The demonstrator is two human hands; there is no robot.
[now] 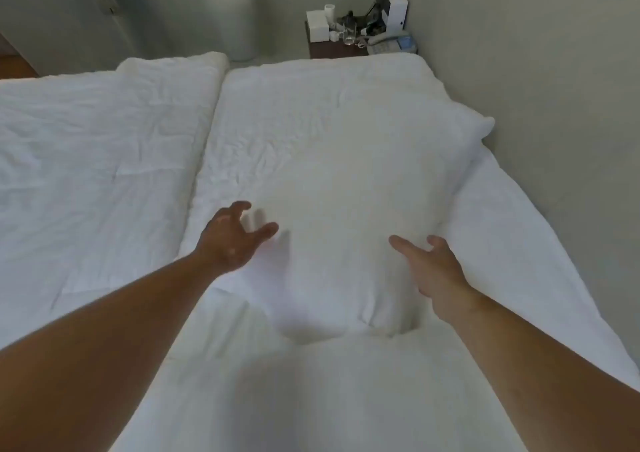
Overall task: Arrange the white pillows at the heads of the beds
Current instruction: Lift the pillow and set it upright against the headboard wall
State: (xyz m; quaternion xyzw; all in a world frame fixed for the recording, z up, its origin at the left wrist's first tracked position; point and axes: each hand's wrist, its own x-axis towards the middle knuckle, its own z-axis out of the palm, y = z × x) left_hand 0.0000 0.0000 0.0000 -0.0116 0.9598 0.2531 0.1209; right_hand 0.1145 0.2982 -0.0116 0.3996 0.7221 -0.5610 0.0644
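Note:
A white pillow (pixel 353 188) lies lengthwise on the right bed (pixel 519 243), one corner pointing toward the wall on the right. My left hand (pixel 232 236) hovers at the pillow's near left side with fingers spread and holds nothing. At the near right edge of the pillow is my right hand (pixel 433 268), open, fingers stretched toward it. Neither hand grips the pillow. The left bed (pixel 97 146) is covered with a wrinkled white duvet and shows no pillow.
A dark bedside table (pixel 332 51) stands past the far end of the right bed, crowded with white boxes, glasses and a telephone. A wall runs close along the right bed's right side. A narrow gap separates the two beds.

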